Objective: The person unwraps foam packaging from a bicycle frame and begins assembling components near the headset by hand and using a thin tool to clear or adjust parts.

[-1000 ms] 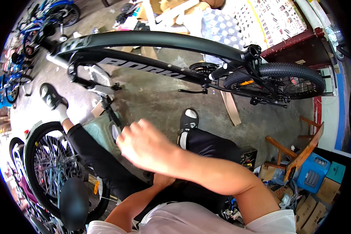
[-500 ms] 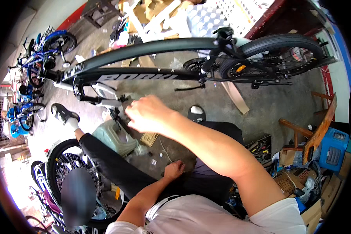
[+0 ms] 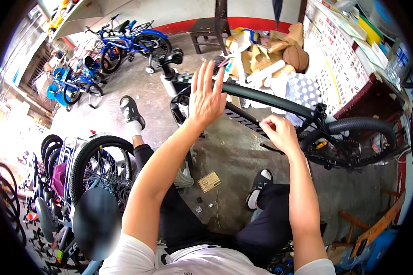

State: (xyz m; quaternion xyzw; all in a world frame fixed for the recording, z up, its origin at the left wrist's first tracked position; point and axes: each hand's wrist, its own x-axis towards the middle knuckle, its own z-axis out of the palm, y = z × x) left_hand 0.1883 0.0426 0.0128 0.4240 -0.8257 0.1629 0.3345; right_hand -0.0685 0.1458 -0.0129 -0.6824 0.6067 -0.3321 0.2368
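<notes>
presently the person sits on the concrete floor point(image 3: 243, 156) with both legs stretched toward 12 o'clock, facing a black bicycle frame point(image 3: 261, 98) that lies across the view from about 11 o'clock to 3 o'clock.

left hand point(image 3: 206, 98): raised, palm open, fingers point(image 3: 198, 75) spread wide and pointing to 12 o'clock. it holds nothing. it appears in front of the frame's upper tube; whether it touches the tube cannot be told.

right hand point(image 3: 280, 133): at about 2 o'clock from the picture's middle, fingers point(image 3: 267, 123) drawn narrow in a pinch against the lower tube of the frame. what, if anything, is pinched is too small to tell.

black bicycle frame: its rear wheel point(image 3: 358, 142) with a black tyre sits at 3 o'clock, just beyond the right hand. a black saddle point(image 3: 170, 58) shows at the frame's far end, near 11 o'clock.

surroundings:
- a small tan card point(image 3: 209, 181) lies flat on the floor between the legs, with a few small dark bits near it.
- black sandals over white socks; left foot point(image 3: 131, 112) at 10 o'clock, right foot point(image 3: 260, 181) near the middle.
- a spoked wheel point(image 3: 101, 165) stands at 8 o'clock, just beside the left leg, with more wheels stacked behind it.
- blue children's bicycles point(image 3: 124, 43) stand at 11 o'clock, well apart from the hands.
- cardboard and wrapping point(image 3: 261, 55) are heaped at 1 o'clock behind the frame.
- a dark red cabinet point(image 3: 376, 98) stands at 2 o'clock.
</notes>
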